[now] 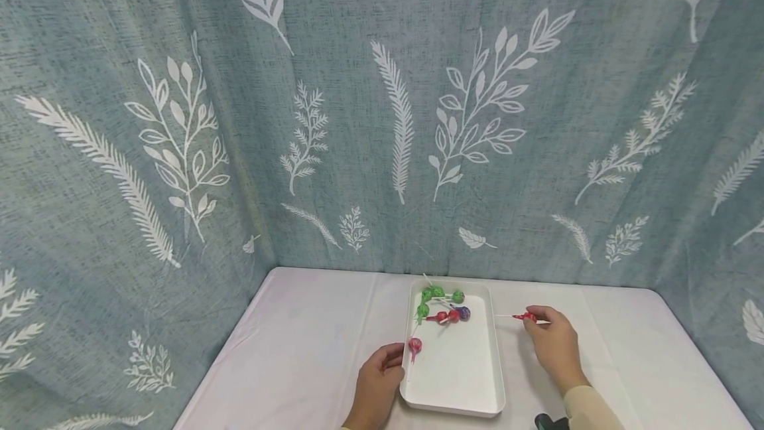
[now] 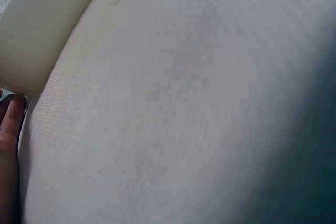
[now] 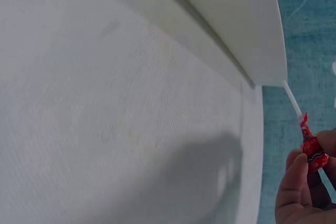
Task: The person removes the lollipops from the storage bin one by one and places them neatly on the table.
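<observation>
A shallow white tray (image 1: 459, 377) lies on the table, with several wrapped lollipops in its far and left parts. Among them are green ones (image 1: 457, 296), red ones (image 1: 453, 316), a blue one (image 1: 464, 313) and a pink-red one (image 1: 415, 345) by the left wall. My left hand (image 1: 376, 380) rests against the tray's left side; in the left wrist view its fingers (image 2: 13, 119) reach the outer wall. To the right of the tray, my right hand (image 1: 555, 344) pinches a red lollipop (image 3: 313, 153) by its wrapped head, the white stick pointing at the tray.
A white cloth covers the table (image 1: 286, 350). Blue-green curtains (image 1: 358, 151) with white leaf prints hang behind it and at both sides. A dark object (image 1: 550, 422) shows at the bottom edge, beside the right sleeve (image 1: 587, 407).
</observation>
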